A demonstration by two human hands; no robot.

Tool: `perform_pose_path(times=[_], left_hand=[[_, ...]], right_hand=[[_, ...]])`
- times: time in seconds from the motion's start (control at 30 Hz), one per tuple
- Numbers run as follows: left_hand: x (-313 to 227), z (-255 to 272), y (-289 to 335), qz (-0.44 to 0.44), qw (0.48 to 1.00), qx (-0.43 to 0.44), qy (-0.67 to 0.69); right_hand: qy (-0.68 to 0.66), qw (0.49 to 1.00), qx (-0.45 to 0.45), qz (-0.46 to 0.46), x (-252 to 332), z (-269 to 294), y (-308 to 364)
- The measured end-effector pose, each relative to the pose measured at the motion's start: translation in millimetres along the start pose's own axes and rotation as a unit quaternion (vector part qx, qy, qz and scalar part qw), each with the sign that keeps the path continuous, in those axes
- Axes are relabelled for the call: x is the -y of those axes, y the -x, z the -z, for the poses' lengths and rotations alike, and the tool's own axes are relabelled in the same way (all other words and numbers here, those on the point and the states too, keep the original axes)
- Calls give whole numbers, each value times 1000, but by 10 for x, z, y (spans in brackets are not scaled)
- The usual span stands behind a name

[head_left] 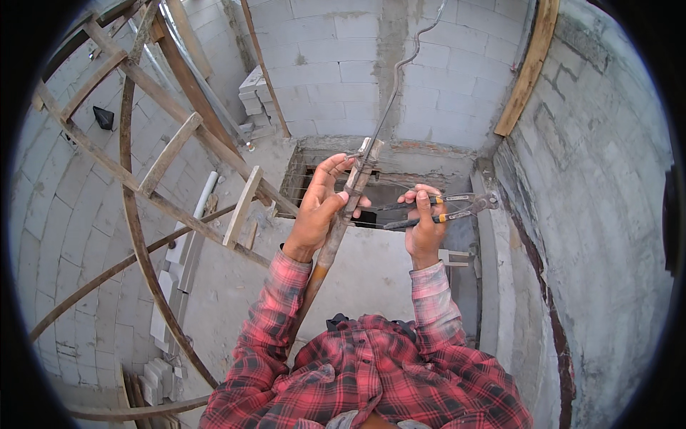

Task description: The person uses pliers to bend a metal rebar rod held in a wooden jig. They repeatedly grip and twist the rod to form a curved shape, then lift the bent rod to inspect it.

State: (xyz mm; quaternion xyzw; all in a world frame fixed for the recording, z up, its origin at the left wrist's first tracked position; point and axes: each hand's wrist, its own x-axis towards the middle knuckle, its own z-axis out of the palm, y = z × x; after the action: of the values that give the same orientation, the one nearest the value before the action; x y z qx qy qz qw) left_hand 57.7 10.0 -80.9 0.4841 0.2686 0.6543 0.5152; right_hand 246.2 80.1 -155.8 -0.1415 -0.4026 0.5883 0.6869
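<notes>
A wooden ladder (171, 153) slants at left, with stacked pale blocks (256, 93) beyond it.

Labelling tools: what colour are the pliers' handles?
The handles of the pliers are black with yellow sections, best seen in the head view.

Locate print-like markings (457, 198) on the pincers (477, 208) gripped in the right hand (424, 225), in two places: along the upper arm (466, 197) and along the lower arm (461, 214), in both cases between the yellow bands (438, 200) of the black handles (400, 224) and the rounded head (491, 202). Note small, light characters, running lengthwise, one group per arm. Classify both groups as too small to read; record no legible word, number or sign.
</notes>
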Motion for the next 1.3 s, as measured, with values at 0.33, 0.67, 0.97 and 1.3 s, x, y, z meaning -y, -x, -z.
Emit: perform_pose_path(times=[0.33,0.67,0.97,1.3], left_hand=[[16,111,159,97,989,-6,115],[77,204,94,162,984,78,-4],[206,188,248,159,987,21,-1],[341,120,468,87,992,-48,73]], right_hand=[[-116,992,24,-49,-86,-282,368],[-122,988,-4,-91,-168,-246,439],[-65,994,-21,-83,-146,-204,602],[45,998,12,-37,-21,-197,721]])
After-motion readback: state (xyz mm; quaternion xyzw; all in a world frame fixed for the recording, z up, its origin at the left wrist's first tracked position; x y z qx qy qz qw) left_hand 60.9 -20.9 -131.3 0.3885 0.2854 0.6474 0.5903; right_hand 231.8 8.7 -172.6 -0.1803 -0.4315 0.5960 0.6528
